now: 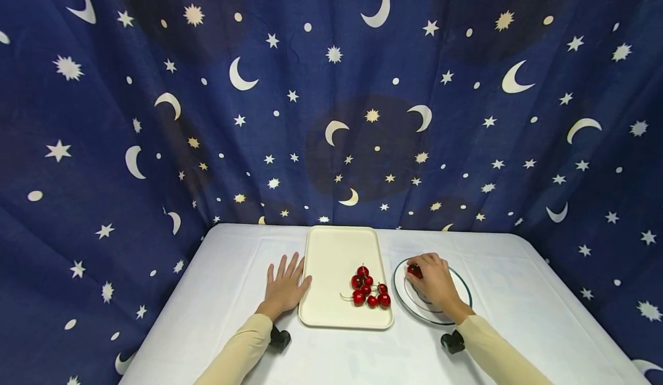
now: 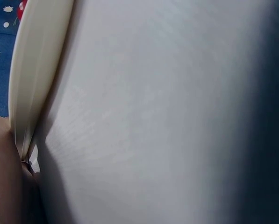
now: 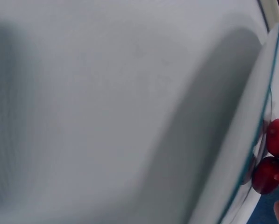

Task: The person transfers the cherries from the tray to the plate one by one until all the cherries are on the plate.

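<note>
Desk (image 1: 523, 298), white-covered: far corners rounded, far edge bordered by a blue curtain (image 1: 290, 149) printed with moons and stars. Broad white cloth is shown from the plate to the right edge and from the left hand to the left edge.

Tray (image 1: 336, 252), cream, rectangular: set near the far edge, left of the desk's middle line. Cherries (image 1: 358, 297), red, some stemmed: clustered in its near right portion, by the right rim; its floor is seen along the left side and far end.

Plate (image 1: 458, 285), round, dark-green rim: placed just beside the tray's right edge, parted from it by a narrow strip of cloth.

Right hand (image 1: 435, 278): brought over the plate from the near right, fingers bent down, a red cherry (image 1: 413, 271) pinched between thumb and fingertips above the plate's far left part. Two cherries are seen there in the wrist view.

Left hand (image 1: 284, 290): laid palm down, fingers straight and spread, thumb against the tray's left rim, nothing grasped.
</note>
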`<state>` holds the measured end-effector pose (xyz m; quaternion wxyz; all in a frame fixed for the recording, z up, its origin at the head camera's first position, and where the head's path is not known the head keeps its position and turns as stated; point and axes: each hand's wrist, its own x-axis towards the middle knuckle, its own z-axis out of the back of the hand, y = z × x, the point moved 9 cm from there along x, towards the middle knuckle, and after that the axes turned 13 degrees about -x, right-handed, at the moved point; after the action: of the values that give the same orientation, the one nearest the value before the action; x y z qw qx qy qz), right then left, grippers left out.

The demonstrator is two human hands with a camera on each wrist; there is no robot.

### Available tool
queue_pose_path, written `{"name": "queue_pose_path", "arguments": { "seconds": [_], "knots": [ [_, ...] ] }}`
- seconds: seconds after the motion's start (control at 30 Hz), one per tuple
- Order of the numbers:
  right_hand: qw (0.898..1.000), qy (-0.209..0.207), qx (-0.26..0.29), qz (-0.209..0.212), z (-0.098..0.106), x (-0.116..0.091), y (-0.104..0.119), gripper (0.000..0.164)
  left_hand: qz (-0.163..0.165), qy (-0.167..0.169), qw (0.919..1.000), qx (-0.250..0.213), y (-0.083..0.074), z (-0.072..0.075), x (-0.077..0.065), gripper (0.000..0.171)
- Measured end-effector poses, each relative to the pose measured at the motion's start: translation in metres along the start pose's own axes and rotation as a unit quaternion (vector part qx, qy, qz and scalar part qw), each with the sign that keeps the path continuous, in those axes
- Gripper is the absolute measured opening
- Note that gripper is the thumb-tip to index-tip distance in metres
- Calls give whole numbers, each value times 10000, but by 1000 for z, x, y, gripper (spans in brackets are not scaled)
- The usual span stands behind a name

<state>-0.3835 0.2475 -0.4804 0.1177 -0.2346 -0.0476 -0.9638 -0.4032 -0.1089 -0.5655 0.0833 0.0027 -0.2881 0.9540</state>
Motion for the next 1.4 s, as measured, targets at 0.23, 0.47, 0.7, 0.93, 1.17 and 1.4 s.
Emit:
{"name": "queue_pose_path", "arguments": {
  "seconds": [0.23, 0.47, 0.7, 0.93, 1.17, 1.4],
  "knots": [
    [9997, -166, 193, 0, -1, 3, 5, 25, 10, 48, 10000, 36, 2, -2, 1, 68],
    [9983, -149, 557, 124, -4, 17, 26, 21, 14, -37, 10000, 38, 2, 2, 0, 68],
    [9922, 91, 1007, 735, -8, 32, 68, 27, 41, 29, 10000, 27, 1, 1, 2, 68],
    [9870, 577, 1063, 1062, -20, 41, 100, 27, 41, 7, 10000, 16, 4, 1, 5, 68],
    [9877, 757, 880, 1047, -33, 39, 109, 25, 28, 82, 10000, 13, 1, 0, 2, 69],
    [9889, 856, 729, 976, -39, 35, 108, 22, -11, 59, 10000, -36, -3, 1, 0, 67]
  ]
}}
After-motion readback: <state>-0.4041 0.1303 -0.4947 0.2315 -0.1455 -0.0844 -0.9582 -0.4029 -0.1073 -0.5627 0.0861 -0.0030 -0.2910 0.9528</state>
